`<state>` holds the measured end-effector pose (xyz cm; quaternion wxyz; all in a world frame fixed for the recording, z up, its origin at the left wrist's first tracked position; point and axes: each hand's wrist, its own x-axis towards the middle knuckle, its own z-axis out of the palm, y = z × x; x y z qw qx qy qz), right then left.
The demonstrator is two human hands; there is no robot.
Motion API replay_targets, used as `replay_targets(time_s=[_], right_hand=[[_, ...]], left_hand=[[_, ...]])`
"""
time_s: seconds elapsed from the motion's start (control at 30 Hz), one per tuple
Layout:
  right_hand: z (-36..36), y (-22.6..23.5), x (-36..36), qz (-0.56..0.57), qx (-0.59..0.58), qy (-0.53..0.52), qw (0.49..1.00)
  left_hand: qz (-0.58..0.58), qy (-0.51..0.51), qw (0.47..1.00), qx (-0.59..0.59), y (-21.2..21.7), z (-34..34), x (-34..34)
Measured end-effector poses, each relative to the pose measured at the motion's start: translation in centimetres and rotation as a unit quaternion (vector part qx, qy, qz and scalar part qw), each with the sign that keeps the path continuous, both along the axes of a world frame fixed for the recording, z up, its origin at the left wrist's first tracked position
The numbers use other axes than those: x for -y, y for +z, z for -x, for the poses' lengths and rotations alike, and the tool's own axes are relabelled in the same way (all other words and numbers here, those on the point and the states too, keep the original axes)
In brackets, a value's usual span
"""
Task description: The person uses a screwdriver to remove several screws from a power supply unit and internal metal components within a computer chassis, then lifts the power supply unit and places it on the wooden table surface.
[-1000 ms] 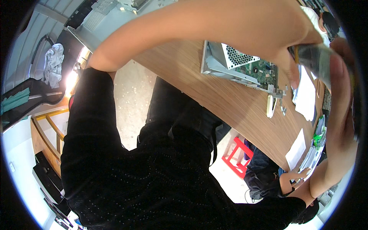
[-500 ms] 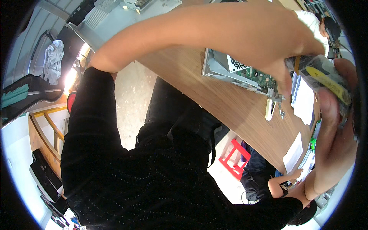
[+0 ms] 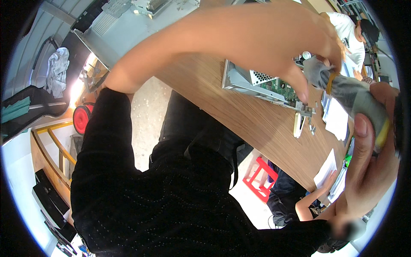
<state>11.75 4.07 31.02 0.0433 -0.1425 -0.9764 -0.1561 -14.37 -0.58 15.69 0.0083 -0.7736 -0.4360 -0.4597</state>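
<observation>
A grey cylindrical tool handle (image 3: 357, 100) with yellow bands near each end is held up close to the camera, slanting down from upper left to lower right. The right hand (image 3: 370, 171) wraps its lower end while the left hand (image 3: 299, 47) pinches its upper tip

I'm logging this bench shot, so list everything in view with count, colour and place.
Grey roll with yellow bands: one, grey, held in both hands at right.
Open computer chassis: one, grey metal with a green board, on the table.
Table: one, brown wood, centre.
Paper sheets: several, white, table's right side.
Stool: one, red, under the table.
Wheel: one, red, on the floor at left.
Another person: one, white shirt, top right.
Left hand: on the roll's upper end.
Right hand: wrapped around the roll's lower end.
</observation>
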Motion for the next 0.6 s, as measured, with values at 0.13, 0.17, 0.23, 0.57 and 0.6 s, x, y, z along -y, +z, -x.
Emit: replay_targets(time_s=[0.13, 0.17, 0.23, 0.57, 0.6], right_hand=[[0.6, 1.2, -0.6, -0.031, 0.051, 0.12, 0.991], [0.9, 1.4, -0.7, -0.037, 0.058, 0.14, 0.988], [1.3, 1.2, -0.6, -0.02, 0.058, 0.143, 0.988], [1.4, 0.0, -0.2, 0.085, 0.011, 0.153, 0.985], [1.4, 0.0, -0.3, 0.084, 0.012, 0.176, 0.981]], left_hand=[[0.11, 0.092, 0.99, 0.016, -2.7, 3.8, 1.0], [0.061, 0.073, 0.995, -0.007, -4.0, 3.7, 1.3], [0.047, 0.098, 0.994, -0.024, -6.5, 3.2, 1.5], [0.118, 0.122, 0.984, 0.057, -8.4, 2.0, 1.9], [0.116, 0.119, 0.985, 0.046, -8.3, 2.1, 1.8]])
